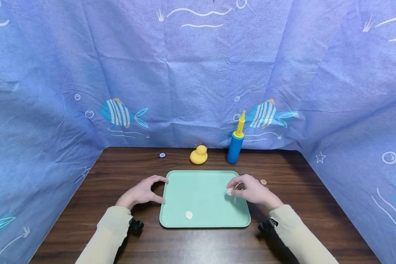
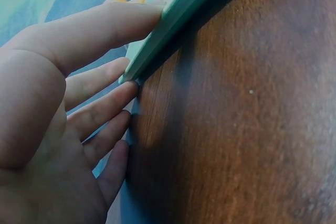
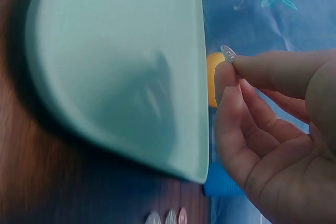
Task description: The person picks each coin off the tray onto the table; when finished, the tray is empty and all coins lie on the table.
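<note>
A light green tray (image 1: 201, 176) lies on the dark wooden table. At its left side my left hand (image 1: 144, 190) has thumb and index finger spread, with their tips at the rim; in the left wrist view the fingers (image 2: 105, 98) are fairly straight. My right hand (image 1: 250, 189) is over the tray's right part and pinches a silvery coin (image 3: 228, 53) between thumb and index finger, the other fingers curling loosely below. Another pale coin (image 1: 189, 215) lies flat on the tray near its front edge.
Right of the tray, partly behind my right hand, lie loose coins (image 1: 263, 182), one copper-coloured. Along the back stand a yellow rubber duck (image 1: 199, 155) and a blue hand pump (image 1: 235, 148) with a yellow nozzle. A dark poker chip (image 1: 162, 155) lies at back left. Blue cloth (image 1: 198, 80) hangs behind.
</note>
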`<state>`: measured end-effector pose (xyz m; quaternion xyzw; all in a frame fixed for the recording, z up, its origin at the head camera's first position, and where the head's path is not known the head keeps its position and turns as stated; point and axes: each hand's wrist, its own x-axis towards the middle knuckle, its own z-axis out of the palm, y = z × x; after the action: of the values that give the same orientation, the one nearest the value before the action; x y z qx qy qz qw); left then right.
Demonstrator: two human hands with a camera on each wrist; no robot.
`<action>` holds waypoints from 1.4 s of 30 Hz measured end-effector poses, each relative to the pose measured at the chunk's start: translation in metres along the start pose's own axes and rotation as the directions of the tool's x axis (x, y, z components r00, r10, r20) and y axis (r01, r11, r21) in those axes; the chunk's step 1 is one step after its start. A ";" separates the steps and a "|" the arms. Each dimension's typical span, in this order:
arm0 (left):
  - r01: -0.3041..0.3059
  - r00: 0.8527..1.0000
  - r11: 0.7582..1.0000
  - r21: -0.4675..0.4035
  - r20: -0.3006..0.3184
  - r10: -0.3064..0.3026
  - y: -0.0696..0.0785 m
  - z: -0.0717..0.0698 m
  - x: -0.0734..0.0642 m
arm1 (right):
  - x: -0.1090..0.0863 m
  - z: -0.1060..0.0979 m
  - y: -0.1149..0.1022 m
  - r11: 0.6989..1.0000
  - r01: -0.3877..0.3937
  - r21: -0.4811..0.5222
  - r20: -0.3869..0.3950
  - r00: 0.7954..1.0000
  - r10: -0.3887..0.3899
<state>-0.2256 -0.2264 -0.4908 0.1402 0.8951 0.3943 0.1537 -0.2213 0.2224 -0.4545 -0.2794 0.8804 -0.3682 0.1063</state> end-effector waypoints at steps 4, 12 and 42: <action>-0.006 1.000 1.000 0.003 -0.002 0.006 0.000 0.000 0.000 | -0.009 -0.008 0.009 0.999 -0.049 0.000 -0.022 0.999 0.049; -0.001 1.000 1.000 0.005 -0.002 0.001 0.001 0.000 -0.002 | -0.027 -0.025 0.027 0.992 -0.092 0.090 -0.061 0.993 0.097; 0.003 1.000 1.000 0.007 -0.001 -0.003 0.002 0.000 -0.002 | -0.078 -0.038 0.092 0.977 -0.170 -0.127 -0.302 0.945 0.125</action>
<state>-0.2240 -0.2258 -0.4887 0.1391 0.8968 0.3909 0.1534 -0.2099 0.3421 -0.4938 -0.1622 0.9303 -0.3284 -0.0191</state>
